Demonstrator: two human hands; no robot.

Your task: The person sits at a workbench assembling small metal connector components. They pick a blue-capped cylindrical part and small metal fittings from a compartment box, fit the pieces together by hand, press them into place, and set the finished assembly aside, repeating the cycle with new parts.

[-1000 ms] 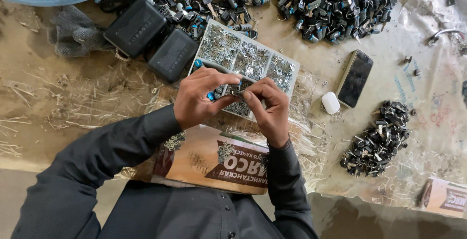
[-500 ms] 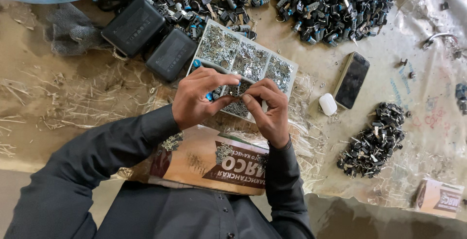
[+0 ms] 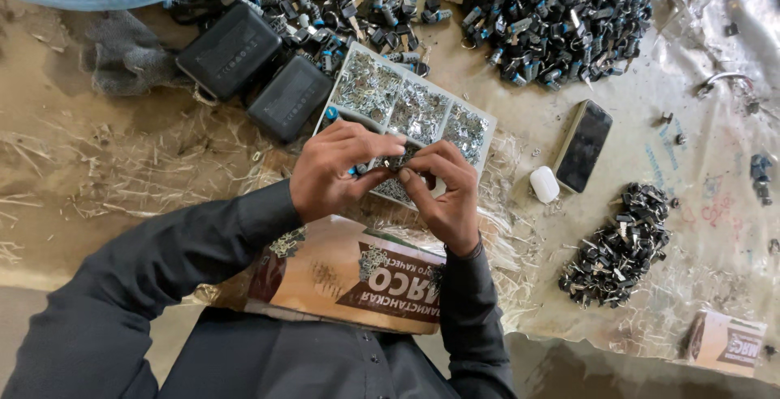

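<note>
Left hand and right hand: fingertips pinch one small metal part, grip clenched, over near edge of divided tray. Risk: slip drops part into wrong compartment. Phone at 3 o'clock.

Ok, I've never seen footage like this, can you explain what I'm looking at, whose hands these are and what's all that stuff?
The picture comes from a camera on a person's head, looking down at their own two bare hands. The left hand and right hand pinch a small dark part between the fingertips, above a grey divided tray of small metal pieces. Around it on the worn surface lie two black cases, a large pile of dark parts, a smaller pile, a phone, a white earbud case and a printed carton.
</note>
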